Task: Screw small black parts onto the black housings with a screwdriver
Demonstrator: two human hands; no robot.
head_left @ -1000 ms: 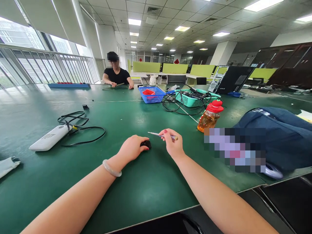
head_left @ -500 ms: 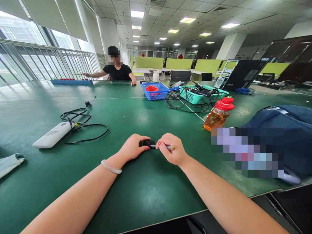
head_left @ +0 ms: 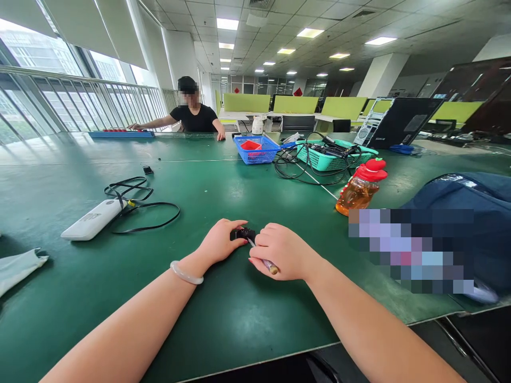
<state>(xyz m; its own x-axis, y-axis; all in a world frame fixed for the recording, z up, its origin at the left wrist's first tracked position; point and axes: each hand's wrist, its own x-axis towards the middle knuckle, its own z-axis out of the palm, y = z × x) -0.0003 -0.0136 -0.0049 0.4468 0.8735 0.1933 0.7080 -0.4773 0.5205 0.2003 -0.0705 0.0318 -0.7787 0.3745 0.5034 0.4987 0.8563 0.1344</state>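
Note:
A small black object (head_left: 244,233) lies on the green table between my hands. My left hand (head_left: 221,240) grips its left end between thumb and fingers; a pale bracelet is on that wrist. My right hand (head_left: 281,251) is closed around a thin tool (head_left: 270,265) with a light handle and a tan end. The tool's thin tip points up and left and meets the near edge of the black object, or comes very close to it. What the black object is cannot be made out.
On the left lie a white power bank (head_left: 93,219) and its black cable. Farther back are a blue basket (head_left: 257,155), a green basket (head_left: 325,161) with cables, and a red-capped bottle (head_left: 361,186). A dark blue bag (head_left: 479,213) is at right. A person (head_left: 194,116) sits opposite.
My right hand has turned, and the tool's handle end has swung down toward me. My left hand still holds the black object. The whole view has shifted slightly.

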